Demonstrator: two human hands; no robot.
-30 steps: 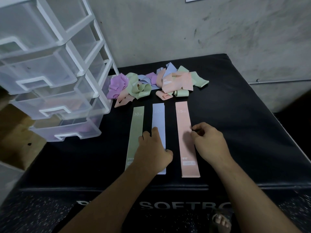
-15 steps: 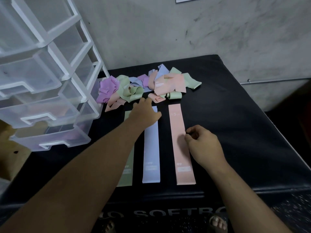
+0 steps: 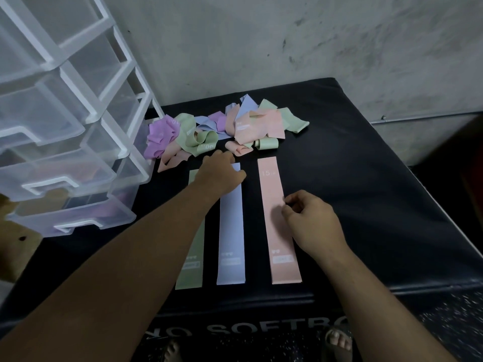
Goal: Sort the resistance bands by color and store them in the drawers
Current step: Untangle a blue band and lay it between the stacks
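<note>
Head view: the pink band (image 3: 279, 220) carries "15" near its far end. A green loop in the pile (image 3: 222, 129) shows "40" upside down. The table (image 3: 366, 178) has "SOFTR" on its front edge, cut off at both sides. The small white labels at the bands' near ends are too small to read.

The left hand (image 3: 222, 173) lies back up over the far ends of the green band (image 3: 192, 267) and blue band (image 3: 231, 236). Its fingers are stretched forward to the near edge of the pile and hold nothing that shows. The right hand (image 3: 311, 220) is curled, thumb and forefinger pinching the pink band's right edge.

The three flat bands lie side by side near the front, the pile behind them, and the drawers (image 3: 65, 152) at the left.

A second ago the left hand rested on the blue band's near half; it has since reached up to the pile. The right hand has stayed put.
</note>
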